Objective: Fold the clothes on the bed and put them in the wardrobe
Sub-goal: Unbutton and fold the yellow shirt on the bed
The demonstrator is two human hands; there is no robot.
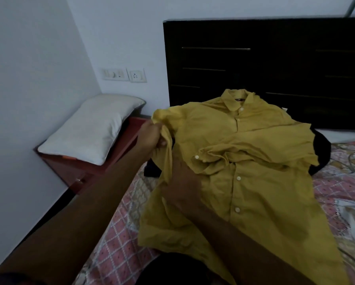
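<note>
A mustard-yellow button-up shirt (pixel 254 161) lies front up on the bed (pixel 119 249), collar toward the dark headboard. Its right sleeve is folded across the chest. My left hand (pixel 152 138) grips a bunch of fabric at the shirt's left shoulder, lifted a little off the bed. My right hand (pixel 182 188) lies on the shirt's left side below that, fingers tucked into the fabric near the sleeve fold; whether they grip it is hidden. Dark clothing (pixel 322 153) shows under the shirt at its right and left edges.
The bed has a pink patterned cover. A dark headboard (pixel 265 64) stands at the back. Left of the bed, a white pillow (pixel 92 128) lies on a red-brown bedside cabinet (pixel 73 167) against the white wall. A wall socket panel (pixel 124 75) sits above it.
</note>
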